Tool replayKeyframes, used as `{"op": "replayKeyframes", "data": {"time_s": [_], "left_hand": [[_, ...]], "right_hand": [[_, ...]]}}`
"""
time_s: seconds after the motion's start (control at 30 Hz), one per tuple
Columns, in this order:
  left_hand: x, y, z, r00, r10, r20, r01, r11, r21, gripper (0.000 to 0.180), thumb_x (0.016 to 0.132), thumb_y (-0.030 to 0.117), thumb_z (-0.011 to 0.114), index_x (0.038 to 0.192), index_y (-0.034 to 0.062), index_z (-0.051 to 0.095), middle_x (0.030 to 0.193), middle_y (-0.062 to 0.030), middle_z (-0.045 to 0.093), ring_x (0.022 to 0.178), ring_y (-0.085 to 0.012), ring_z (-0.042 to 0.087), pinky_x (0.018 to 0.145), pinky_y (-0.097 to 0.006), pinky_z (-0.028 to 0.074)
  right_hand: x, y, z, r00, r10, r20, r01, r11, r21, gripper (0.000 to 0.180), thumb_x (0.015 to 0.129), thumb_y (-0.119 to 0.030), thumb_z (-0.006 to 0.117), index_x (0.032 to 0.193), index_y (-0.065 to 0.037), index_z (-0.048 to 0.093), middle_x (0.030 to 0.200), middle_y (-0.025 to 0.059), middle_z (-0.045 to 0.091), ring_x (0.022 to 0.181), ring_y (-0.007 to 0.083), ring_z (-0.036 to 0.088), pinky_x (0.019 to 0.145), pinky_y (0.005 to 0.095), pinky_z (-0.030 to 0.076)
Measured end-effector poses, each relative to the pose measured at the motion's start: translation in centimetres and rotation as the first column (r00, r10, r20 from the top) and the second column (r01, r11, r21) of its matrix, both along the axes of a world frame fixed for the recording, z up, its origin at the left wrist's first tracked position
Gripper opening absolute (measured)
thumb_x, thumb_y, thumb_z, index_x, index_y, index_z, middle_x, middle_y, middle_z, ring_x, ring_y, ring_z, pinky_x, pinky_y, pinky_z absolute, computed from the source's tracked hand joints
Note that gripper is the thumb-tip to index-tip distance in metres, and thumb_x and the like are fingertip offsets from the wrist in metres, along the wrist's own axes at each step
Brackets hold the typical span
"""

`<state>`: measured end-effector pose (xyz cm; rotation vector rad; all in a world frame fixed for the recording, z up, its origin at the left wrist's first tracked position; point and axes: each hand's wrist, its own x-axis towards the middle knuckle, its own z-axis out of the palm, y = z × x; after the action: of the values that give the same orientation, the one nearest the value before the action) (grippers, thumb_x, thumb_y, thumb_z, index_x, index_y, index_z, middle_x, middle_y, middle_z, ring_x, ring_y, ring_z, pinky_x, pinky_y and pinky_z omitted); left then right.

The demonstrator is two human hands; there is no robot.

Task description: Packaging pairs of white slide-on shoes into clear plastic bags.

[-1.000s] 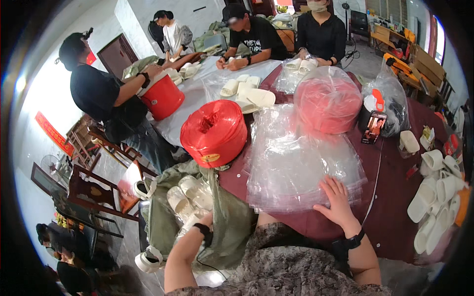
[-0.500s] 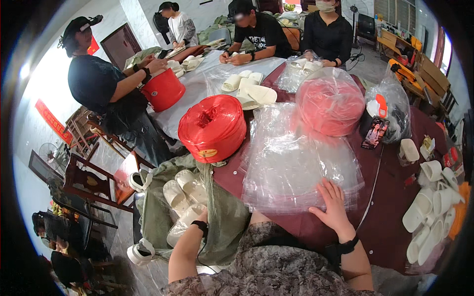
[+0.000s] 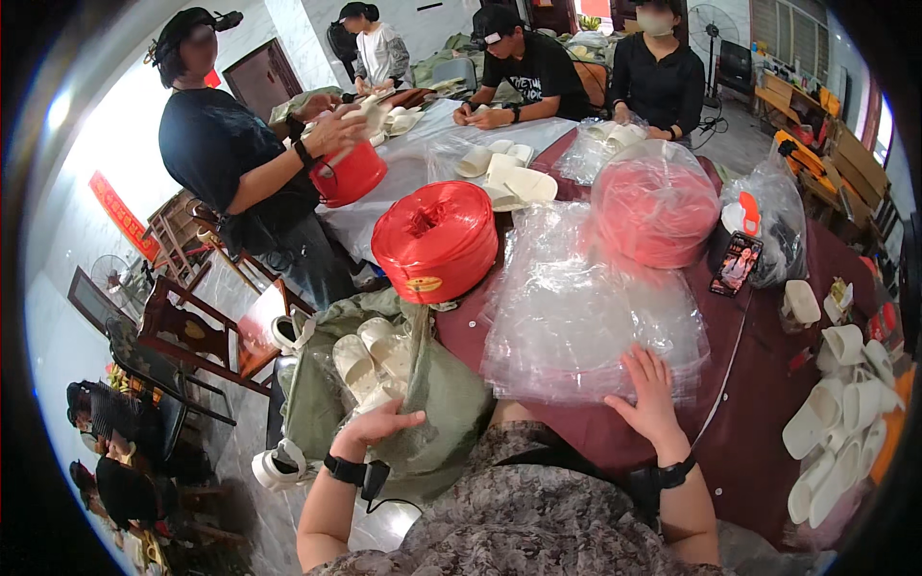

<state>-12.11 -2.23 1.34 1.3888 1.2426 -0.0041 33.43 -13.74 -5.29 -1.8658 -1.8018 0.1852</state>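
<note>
Left hand (image 3: 379, 423) drawn back at sack (image 3: 449, 403), yellow label (image 3: 422, 285) on red roll (image 3: 434, 240)

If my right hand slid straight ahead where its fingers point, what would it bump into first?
Your right hand would cross the clear plastic bags at its fingertips, then probably meet the plastic-wrapped red roll near its left side; depth is hard to judge.

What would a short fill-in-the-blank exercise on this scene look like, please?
1. The person's own ____ grip rests at the near edge of the clear plastic stack.
2. The open sack nearest the other grip is coloured ____.
3. A ____ with a lit screen stands right of the plastic-wrapped red roll.

Missing words: right; green; phone.
</note>
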Motion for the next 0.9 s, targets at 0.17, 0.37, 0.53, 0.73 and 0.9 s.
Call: {"op": "replayKeyframes", "data": {"time_s": [0.17, 0.37, 0.53, 0.73, 0.9], "left_hand": [[-1.3, -0.7, -2.4, 0.978, 0.184, 0.098, -0.197, 0.97, 0.14, 0.066, 0.088, 0.04, 0.073, 0.132, -0.0047, 0.052, 0.123, -0.0103, 0.064, 0.11, -0.0196, 0.06, 0.095, -0.034, 0.047], [3.0, 0.5, 2.8, 0.855, 0.029, -0.518, 0.205, 0.898, 0.389, 0.077, 0.082, 0.038, 0.077, 0.137, -0.0043, 0.046, 0.128, -0.0223, 0.06, 0.117, -0.0331, 0.059, 0.099, -0.039, 0.046], [5.9, 3.5, 7.6, 0.944, 0.113, -0.31, 0.248, 0.375, 0.893, 0.075, 0.078, 0.038, 0.077, 0.137, 0.0012, 0.047, 0.13, -0.024, 0.056, 0.118, -0.041, 0.054, 0.099, -0.046, 0.045], [11.8, 11.8, 10.1, 0.98, 0.045, -0.196, 0.185, 0.176, 0.967, 0.071, 0.079, 0.036, 0.076, 0.135, 0.0012, 0.05, 0.135, -0.024, 0.053, 0.122, -0.0421, 0.052, 0.103, -0.046, 0.043], [14.5, 22.3, 8.6, 0.973, 0.229, -0.038, -0.011, 0.21, 0.978, 0.074, 0.078, 0.038, 0.076, 0.136, 0.0009, 0.048, 0.137, -0.0346, 0.045, 0.123, -0.0454, 0.051, 0.101, -0.048, 0.045]], "right_hand": [[-0.3, 0.1, 0.1, 1.0, 0.003, -0.025, -0.003, 1.0, -0.019, 0.077, 0.08, -0.043, 0.073, 0.143, -0.009, 0.045, 0.154, 0.0158, 0.034, 0.143, 0.0387, 0.027, 0.117, 0.0548, 0.017], [0.1, 0.0, -0.5, 1.0, -0.001, -0.015, 0.001, 1.0, -0.013, 0.077, 0.081, -0.046, 0.071, 0.143, -0.009, 0.045, 0.154, 0.0169, 0.035, 0.143, 0.0393, 0.028, 0.117, 0.0549, 0.016], [0.1, -0.1, -0.4, 1.0, -0.007, 0.002, 0.007, 1.0, 0.002, 0.078, 0.081, -0.047, 0.071, 0.143, -0.009, 0.045, 0.153, 0.0169, 0.036, 0.143, 0.0389, 0.028, 0.117, 0.0552, 0.017], [0.4, -0.1, -0.6, 1.0, -0.009, -0.005, 0.01, 0.999, 0.045, 0.077, 0.08, -0.049, 0.071, 0.142, -0.009, 0.047, 0.152, 0.0169, 0.037, 0.141, 0.0388, 0.03, 0.115, 0.0557, 0.019], [0.3, -0.1, -1.3, 1.0, 0.007, 0.013, -0.008, 0.998, 0.064, 0.076, 0.081, -0.051, 0.069, 0.14, -0.009, 0.048, 0.15, 0.0174, 0.039, 0.141, 0.0385, 0.031, 0.115, 0.057, 0.018]]}}
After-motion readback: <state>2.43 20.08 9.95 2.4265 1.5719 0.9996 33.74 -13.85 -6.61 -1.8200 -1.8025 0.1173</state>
